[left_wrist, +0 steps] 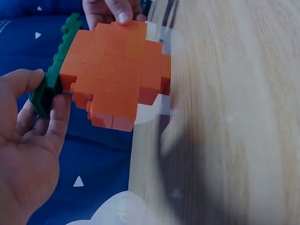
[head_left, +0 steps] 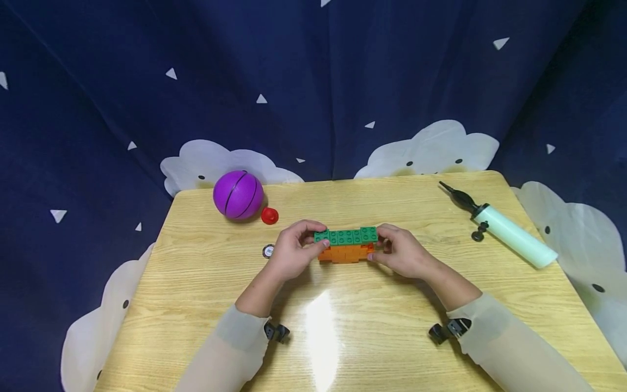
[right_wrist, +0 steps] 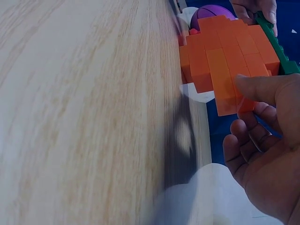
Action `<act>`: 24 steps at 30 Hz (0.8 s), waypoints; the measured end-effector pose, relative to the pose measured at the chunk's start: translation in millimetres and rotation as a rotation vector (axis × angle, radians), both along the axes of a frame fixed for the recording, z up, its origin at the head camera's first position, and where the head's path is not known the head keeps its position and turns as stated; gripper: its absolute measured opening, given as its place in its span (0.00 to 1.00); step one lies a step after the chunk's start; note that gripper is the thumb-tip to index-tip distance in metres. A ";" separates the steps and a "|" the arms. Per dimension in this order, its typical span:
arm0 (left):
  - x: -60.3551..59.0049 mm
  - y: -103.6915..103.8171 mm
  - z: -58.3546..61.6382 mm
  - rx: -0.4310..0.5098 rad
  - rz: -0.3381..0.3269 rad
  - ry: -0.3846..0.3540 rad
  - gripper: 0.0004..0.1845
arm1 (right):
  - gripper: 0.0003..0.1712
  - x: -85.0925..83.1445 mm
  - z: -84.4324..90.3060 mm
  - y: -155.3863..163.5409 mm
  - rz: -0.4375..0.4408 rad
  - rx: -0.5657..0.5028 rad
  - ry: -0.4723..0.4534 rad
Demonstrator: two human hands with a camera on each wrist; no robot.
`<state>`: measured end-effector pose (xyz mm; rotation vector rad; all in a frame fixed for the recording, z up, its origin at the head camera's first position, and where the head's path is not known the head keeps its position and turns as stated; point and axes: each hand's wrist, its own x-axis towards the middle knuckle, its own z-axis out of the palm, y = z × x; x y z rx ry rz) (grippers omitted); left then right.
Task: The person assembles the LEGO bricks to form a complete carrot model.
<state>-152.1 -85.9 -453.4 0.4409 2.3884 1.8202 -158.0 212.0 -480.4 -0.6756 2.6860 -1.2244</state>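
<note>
A block built of orange toy bricks point(head_left: 345, 253) is between the two hands, over the middle of the table. Along its top runs a strip of green toy bricks point(head_left: 345, 237) with studs facing up. My left hand point(head_left: 294, 250) pinches the left end of the green strip between thumb and fingers, as the left wrist view shows. At the other side, my right hand point(head_left: 404, 253) pinches a lower corner of the orange block, its thumb point(right_wrist: 258, 88) flat on the face. The block's stepped outline shows in both wrist views.
A purple ball point(head_left: 238, 195) stands at the back left, with a small red hat-shaped piece point(head_left: 269, 215) beside it. Close to the left hand lies a round black-and-white chip point(head_left: 268, 251). On the right are a pale green hand pump point(head_left: 514, 235) and a small black piece point(head_left: 480, 231).
</note>
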 end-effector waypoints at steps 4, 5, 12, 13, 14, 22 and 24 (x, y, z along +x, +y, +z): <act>0.3 1.3 -0.9 -0.014 0.009 0.017 0.14 | 0.21 0.2 0.7 0.4 -0.004 0.007 0.000; 0.4 1.2 -0.8 -0.022 0.010 0.023 0.14 | 0.21 0.2 0.8 0.6 -0.005 0.007 -0.001; -0.4 -4.3 -9.4 -0.063 -0.020 0.074 0.25 | 0.21 -0.5 -0.9 1.1 -0.005 -0.005 -0.021; -0.2 -5.3 -11.7 -0.077 -0.021 0.065 0.28 | 0.21 -0.6 -1.1 1.0 -0.005 -0.005 -0.025; 0.0 -6.1 -14.3 -0.094 -0.022 0.055 0.31 | 0.21 -0.6 -1.0 1.0 -0.006 -0.005 -0.026; -0.6 -9.5 -36.5 -0.189 -0.034 0.055 0.28 | 0.21 0.6 -0.4 1.2 -0.014 -0.007 -0.017; -0.5 -9.6 -39.3 -0.205 -0.029 0.052 0.25 | 0.20 1.0 -0.8 1.4 -0.015 -0.013 -0.014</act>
